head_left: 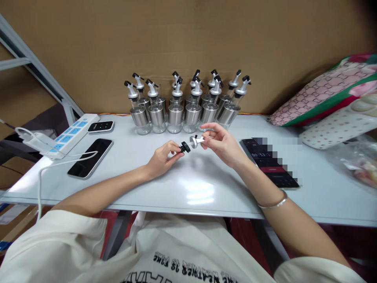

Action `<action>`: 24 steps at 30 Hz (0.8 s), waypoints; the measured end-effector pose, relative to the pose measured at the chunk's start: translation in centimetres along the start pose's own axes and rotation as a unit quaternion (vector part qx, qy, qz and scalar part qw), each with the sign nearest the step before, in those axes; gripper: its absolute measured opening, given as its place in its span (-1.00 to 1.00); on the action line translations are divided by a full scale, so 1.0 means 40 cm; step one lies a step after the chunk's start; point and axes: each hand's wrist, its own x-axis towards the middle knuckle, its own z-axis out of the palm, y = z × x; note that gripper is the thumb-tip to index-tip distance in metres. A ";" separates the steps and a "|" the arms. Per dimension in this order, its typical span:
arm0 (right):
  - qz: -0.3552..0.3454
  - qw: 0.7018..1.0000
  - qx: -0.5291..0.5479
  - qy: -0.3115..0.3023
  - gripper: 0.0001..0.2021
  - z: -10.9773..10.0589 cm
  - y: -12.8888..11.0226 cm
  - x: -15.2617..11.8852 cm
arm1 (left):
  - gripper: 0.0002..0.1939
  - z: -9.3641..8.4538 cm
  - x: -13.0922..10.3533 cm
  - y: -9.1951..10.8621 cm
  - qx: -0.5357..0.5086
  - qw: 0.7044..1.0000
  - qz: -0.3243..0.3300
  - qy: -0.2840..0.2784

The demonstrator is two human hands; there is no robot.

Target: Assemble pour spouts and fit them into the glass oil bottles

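Observation:
Between the fingertips of my left hand (163, 159) is a black ribbed stopper (185, 147), held above the middle of the table. My right hand (222, 144) pinches a silver pourer spout (195, 142) by its narrow end, its round base facing the stopper. The two parts are very close together; whether they touch is hard to tell. Behind my hands stand several glass bottles with steel bands (175, 116), upright in rows, topped with silver and black pourers (177, 90).
On the left of the table (141, 196) lie a power strip (73, 133), a small device (100, 126) and a phone (90, 158) with a white cable. A second phone (269, 163), a patterned bag (318, 92) and a dotted white object (338, 125) are on the right.

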 end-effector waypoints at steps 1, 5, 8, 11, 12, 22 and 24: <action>0.002 1.000 -0.003 -0.004 -0.63 0.000 -0.001 -0.001 | -0.90 0.000 -0.001 -0.001 0.002 1.000 -0.007 0.001; 0.007 1.000 -0.010 -0.019 -0.58 0.000 -0.003 -0.002 | -0.89 0.000 -0.001 -0.001 0.021 1.000 0.000 -0.009; 0.001 1.000 -0.010 -0.024 -0.60 0.000 0.001 -0.001 | -0.92 -0.003 0.001 0.003 0.018 0.999 0.022 -0.027; -0.009 1.000 -0.012 -0.019 -0.63 -0.001 0.007 0.000 | -0.98 -0.007 0.006 0.012 -0.002 0.999 0.011 -0.049; -0.014 1.000 -0.011 -0.016 -0.64 -0.001 0.008 0.001 | -0.98 -0.008 0.007 0.014 -0.009 0.998 0.009 -0.056; -0.026 0.999 -0.022 -0.024 -0.70 0.000 0.020 0.000 | -0.91 -0.005 0.003 0.010 -0.021 0.997 0.002 -0.076; -0.005 0.999 -0.025 -0.035 -0.74 0.001 0.021 -0.003 | -0.85 -0.004 0.001 0.009 -0.010 0.996 -0.001 -0.086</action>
